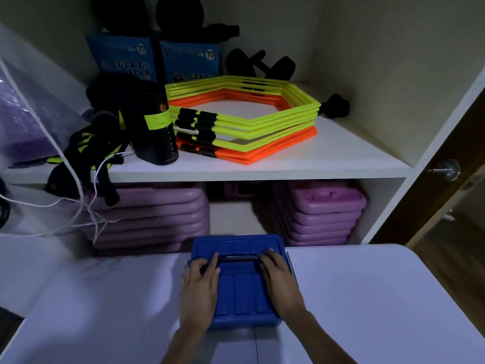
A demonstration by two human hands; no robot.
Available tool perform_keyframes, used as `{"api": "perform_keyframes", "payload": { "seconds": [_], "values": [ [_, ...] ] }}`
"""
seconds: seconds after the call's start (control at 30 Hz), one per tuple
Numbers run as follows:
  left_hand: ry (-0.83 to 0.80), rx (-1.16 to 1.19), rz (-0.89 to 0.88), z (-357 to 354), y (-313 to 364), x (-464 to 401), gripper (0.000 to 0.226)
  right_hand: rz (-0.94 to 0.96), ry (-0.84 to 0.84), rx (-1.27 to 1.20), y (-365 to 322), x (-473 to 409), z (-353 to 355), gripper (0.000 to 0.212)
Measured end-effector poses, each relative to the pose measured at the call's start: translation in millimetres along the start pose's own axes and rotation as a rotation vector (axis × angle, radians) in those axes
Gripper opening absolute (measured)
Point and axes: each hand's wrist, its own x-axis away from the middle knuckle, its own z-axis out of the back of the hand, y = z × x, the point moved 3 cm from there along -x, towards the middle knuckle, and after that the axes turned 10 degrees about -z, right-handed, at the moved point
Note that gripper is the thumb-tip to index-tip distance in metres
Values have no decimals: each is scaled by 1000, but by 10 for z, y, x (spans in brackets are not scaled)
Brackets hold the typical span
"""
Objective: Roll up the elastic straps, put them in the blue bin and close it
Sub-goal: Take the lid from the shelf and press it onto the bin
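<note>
The blue bin (238,290) stands on the white table (367,298) in front of me, with its ribbed blue lid on top. My left hand (198,292) lies flat on the lid's left side, fingers spread toward the handle groove. On the right side of the lid rests my right hand (279,282), palm down, fingertips at the groove's end. No elastic straps are visible; the inside of the bin is hidden by the lid.
Behind the table is a white shelf unit (262,170). Its upper shelf holds stacked yellow and orange hexagon rings (244,119), a dark bottle (154,127), blue boxes and black gear. Purple step platforms (320,214) fill the lower shelf. White cords (78,206) hang at left. A wooden door (446,195) is at right.
</note>
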Motion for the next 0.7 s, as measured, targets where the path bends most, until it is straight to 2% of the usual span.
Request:
{"api": "perform_keyframes", "payload": {
  "seconds": [0.07, 0.13, 0.2, 0.27, 0.33, 0.4, 0.47, 0.53, 0.7],
  "values": [
    [-55, -55, 81, -48, 4, 2, 67, 31, 110, 125, -23, 4, -36, 43],
    [-91, -139, 140, -89, 6, 11, 63, -36, 32, 175, -77, 32, -18, 56],
    [-127, -165, 262, -119, -38, -3, 70, -43, 53, 276, -77, 32, -33, 69],
    [-143, -77, 447, -145, -116, -8, 86, -34, 89, 320, -103, 32, -7, 70],
    [-129, 107, 611, -125, -200, -17, 98, -23, 137, 352, -95, 28, -19, 70],
    [-47, 300, 688, -70, -253, -41, 82, -49, 129, 352, -95, 34, -20, 71],
    [47, 355, 660, 18, -231, -49, 63, -66, 134, 342, -91, 31, -25, 71],
    [118, 287, 583, 85, -162, -25, 52, -66, 140, 344, -96, 46, -27, 72],
    [107, 120, 433, 154, -20, -3, 47, -90, 179, 352, -110, 68, -30, 75]
  ]
}}
